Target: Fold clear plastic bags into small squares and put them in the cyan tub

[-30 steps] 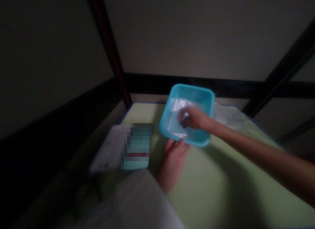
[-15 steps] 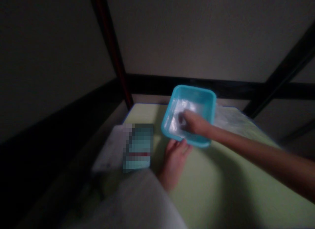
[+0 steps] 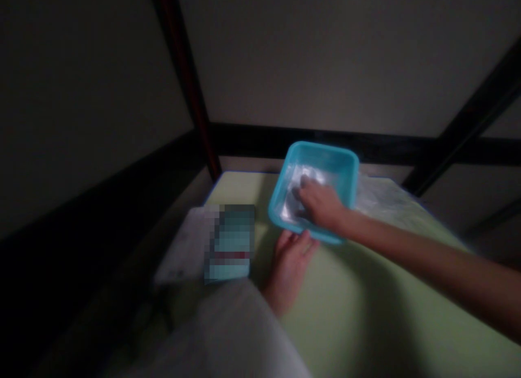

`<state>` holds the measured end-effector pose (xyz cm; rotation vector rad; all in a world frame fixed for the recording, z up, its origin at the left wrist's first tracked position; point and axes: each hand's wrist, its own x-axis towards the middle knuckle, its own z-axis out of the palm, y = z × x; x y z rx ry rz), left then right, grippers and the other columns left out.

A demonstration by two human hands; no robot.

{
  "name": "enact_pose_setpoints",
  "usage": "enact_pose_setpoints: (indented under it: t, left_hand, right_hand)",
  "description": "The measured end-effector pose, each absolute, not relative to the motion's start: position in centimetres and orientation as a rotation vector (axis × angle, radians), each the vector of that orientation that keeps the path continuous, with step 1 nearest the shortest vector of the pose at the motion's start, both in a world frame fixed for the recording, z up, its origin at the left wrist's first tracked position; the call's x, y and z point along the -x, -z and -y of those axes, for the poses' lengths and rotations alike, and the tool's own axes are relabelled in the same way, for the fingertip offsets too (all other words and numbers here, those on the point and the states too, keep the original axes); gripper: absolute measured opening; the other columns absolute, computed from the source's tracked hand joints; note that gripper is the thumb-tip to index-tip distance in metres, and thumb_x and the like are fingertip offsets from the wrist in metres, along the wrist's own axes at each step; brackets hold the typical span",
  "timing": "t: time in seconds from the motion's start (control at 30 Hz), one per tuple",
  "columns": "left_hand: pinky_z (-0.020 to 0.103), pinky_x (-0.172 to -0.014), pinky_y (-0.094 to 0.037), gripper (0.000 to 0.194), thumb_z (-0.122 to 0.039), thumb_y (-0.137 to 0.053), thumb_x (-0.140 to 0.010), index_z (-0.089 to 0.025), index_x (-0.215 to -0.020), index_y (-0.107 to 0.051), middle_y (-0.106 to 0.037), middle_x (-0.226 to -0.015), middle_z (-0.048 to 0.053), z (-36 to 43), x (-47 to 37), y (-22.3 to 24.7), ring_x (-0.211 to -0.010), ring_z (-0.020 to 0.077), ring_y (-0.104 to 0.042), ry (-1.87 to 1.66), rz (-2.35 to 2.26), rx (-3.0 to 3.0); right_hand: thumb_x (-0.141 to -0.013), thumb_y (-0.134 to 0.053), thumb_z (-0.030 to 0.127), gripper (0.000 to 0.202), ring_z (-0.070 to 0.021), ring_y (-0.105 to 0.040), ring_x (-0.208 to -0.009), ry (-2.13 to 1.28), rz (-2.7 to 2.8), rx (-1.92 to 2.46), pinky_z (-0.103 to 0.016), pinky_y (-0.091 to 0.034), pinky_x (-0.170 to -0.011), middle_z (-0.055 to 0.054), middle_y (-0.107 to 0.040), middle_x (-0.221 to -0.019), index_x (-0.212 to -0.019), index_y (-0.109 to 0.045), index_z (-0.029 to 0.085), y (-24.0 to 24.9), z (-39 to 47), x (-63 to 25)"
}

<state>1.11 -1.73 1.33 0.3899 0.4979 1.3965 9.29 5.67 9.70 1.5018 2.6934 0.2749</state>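
Note:
A turquoise square basin [image 3: 354, 174] stands near the far side of the yellow-green table [image 3: 334, 313]. Clear, shiny plastic [image 3: 290, 196] lies inside it. My right hand [image 3: 319, 202] reaches into the basin from the right, over the plastic; its fingers are bent and blurred, and whether they grip the plastic cannot be made out. At the basin's near rim is my left hand [image 3: 290, 267], its fingers apart and their tips touching or just below the rim.
Left of the basin lies a pixelated teal item [image 3: 232, 242] beside a whitish sheet [image 3: 183, 248]. Crumpled clear plastic [image 3: 378, 196] rests right of the basin. Pale cloth [image 3: 240, 334] covers the near left. Behind the table is a wall with a dark beam [image 3: 252, 140].
Inside the basin, my right hand has shifted slightly and turned, with its fingers now more spread over the plastic. My left hand has stayed almost still.

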Motion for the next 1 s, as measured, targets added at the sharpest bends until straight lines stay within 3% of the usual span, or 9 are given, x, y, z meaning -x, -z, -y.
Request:
enact_pose_setpoints:
  t: [0.2, 0.5, 0.73, 0.83, 1.0]
  left_hand:
    - [0.04, -0.105, -0.037, 0.031, -0.012, -0.068, -0.073, -0.021, -0.103, -0.061, -0.059, -0.124, 0.004, 1.7, -1.1, -1.4, -0.121, 0.0213, -0.051, -1.39, -0.492, -0.396]
    - [0.041, -0.105, -0.037, 0.028, -0.012, -0.069, -0.072, -0.019, -0.098, -0.062, -0.061, -0.119, 0.004, 1.7, -1.1, -1.3, -0.122, 0.0226, -0.05, -1.398, -0.491, -0.402]
    - [0.042, -0.105, -0.037, 0.025, -0.013, -0.07, -0.072, -0.019, -0.094, -0.062, -0.063, -0.115, 0.004, 1.6, -1.0, -1.1, -0.121, 0.0236, -0.051, -1.394, -0.487, -0.393]
    - [0.041, -0.106, -0.036, 0.028, -0.012, -0.069, -0.072, -0.02, -0.098, -0.062, -0.062, -0.119, 0.004, 1.6, -1.0, -1.1, -0.125, 0.0231, -0.048, -1.389, -0.485, -0.394]
    - [0.042, -0.106, -0.035, 0.027, -0.013, -0.07, -0.072, -0.02, -0.097, -0.062, -0.06, -0.123, 0.004, 1.6, -1.0, -1.2, -0.125, 0.0237, -0.048, -1.393, -0.489, -0.407]
  right_hand:
    - [-0.087, -0.052, 0.019, 0.027, -0.0383, -0.042, -0.117, -0.428, -2.792, -1.365, -0.05, -0.038, -0.088, -0.025, -0.046, -0.127, -0.109, -0.062, 0.007, -9.6, -6.0, -9.3]
    - [-0.089, -0.045, 0.012, 0.021, -0.0236, -0.06, -0.09, -0.297, -2.835, -0.904, -0.035, -0.04, -0.079, -0.016, -0.063, -0.1, -0.094, -0.065, 0.008, -9.3, -7.4, -9.2]
    - [-0.085, -0.046, 0.005, 0.022, -0.0246, -0.063, -0.091, -0.344, -2.797, -0.703, -0.043, -0.034, -0.088, -0.013, -0.067, -0.097, -0.089, -0.066, 0.011, -8.9, -8.2, -9.6]
    - [-0.083, -0.047, 0.002, 0.026, -0.0249, -0.063, -0.093, -0.355, -2.813, -0.678, -0.046, -0.034, -0.091, -0.013, -0.067, -0.101, -0.093, -0.067, 0.013, -8.7, -8.3, -10.3]
    - [-0.085, -0.047, 0.006, 0.039, -0.0286, -0.059, -0.106, -0.421, -2.829, -0.654, -0.054, -0.033, -0.095, -0.012, -0.06, -0.12, -0.116, -0.062, 0.024, -8.8, -7.8, -11.5]
